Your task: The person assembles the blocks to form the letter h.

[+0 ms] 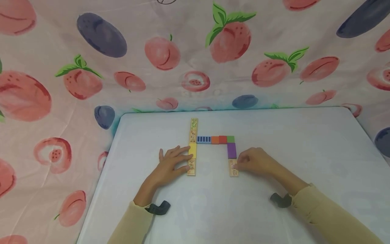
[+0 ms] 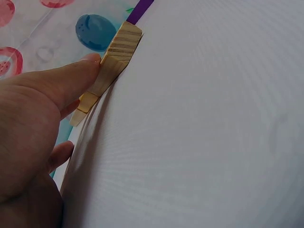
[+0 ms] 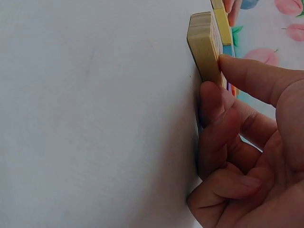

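Observation:
On the white table, flat blocks form a three-sided figure. Its left column has printed wooden blocks [image 1: 193,130] at the top, a yellow block [image 1: 192,150] in the middle and a printed wooden block [image 1: 191,169] at the bottom. My left hand [image 1: 169,166] spreads over this column, fingertips touching the yellow block and thumb on the bottom one. Across runs a blue striped block [image 1: 203,139], then orange [image 1: 215,140], red [image 1: 223,139] and green [image 1: 230,139] blocks. Below green stands a purple block [image 1: 232,150]. My right hand [image 1: 256,162] pinches the printed wooden block [image 3: 205,45] under it.
The white table [image 1: 213,210] ends at the back against a fruit-patterned cloth [image 1: 195,54], which also hangs at the left. Dark curved pieces [image 1: 159,208] sit at both sleeve cuffs.

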`<state>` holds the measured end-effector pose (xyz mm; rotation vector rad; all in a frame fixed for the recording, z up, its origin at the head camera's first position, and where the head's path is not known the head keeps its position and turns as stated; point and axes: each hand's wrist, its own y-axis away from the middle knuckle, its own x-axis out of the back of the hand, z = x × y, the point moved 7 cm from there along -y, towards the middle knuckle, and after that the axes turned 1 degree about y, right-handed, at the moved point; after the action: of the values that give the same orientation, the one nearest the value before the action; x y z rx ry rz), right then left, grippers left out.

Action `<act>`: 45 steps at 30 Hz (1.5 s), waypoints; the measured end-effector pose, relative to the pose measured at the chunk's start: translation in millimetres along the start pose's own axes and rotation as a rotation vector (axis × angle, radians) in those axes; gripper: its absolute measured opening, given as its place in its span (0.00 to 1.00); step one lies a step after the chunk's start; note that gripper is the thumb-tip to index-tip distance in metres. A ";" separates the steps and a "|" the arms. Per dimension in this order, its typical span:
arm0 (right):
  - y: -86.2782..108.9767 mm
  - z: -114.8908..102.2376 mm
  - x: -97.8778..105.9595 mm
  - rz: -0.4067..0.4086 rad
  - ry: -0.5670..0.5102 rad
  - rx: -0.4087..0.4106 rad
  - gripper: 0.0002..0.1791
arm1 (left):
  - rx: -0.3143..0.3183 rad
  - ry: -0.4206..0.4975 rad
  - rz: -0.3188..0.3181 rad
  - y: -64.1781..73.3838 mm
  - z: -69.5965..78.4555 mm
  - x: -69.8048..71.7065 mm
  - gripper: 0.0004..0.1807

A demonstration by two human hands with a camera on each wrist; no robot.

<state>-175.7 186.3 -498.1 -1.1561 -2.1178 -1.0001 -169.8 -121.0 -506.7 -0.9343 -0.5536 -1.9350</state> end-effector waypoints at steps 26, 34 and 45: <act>1.0 -3.1 0.9 0.033 -0.005 -0.021 0.14 | 0.011 0.007 -0.007 0.0 2.2 0.6 0.24; -1.3 -2.0 -0.6 0.048 0.016 -0.082 0.16 | 0.020 -0.001 -0.010 -0.9 0.3 -0.8 0.25; -2.2 -1.8 -0.8 0.047 0.019 -0.084 0.15 | 0.018 -0.002 -0.008 -0.5 0.2 -0.3 0.25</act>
<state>-177.0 183.7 -498.3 -1.2266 -2.0417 -1.0831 -170.0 -120.5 -506.8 -0.9241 -0.5765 -1.9332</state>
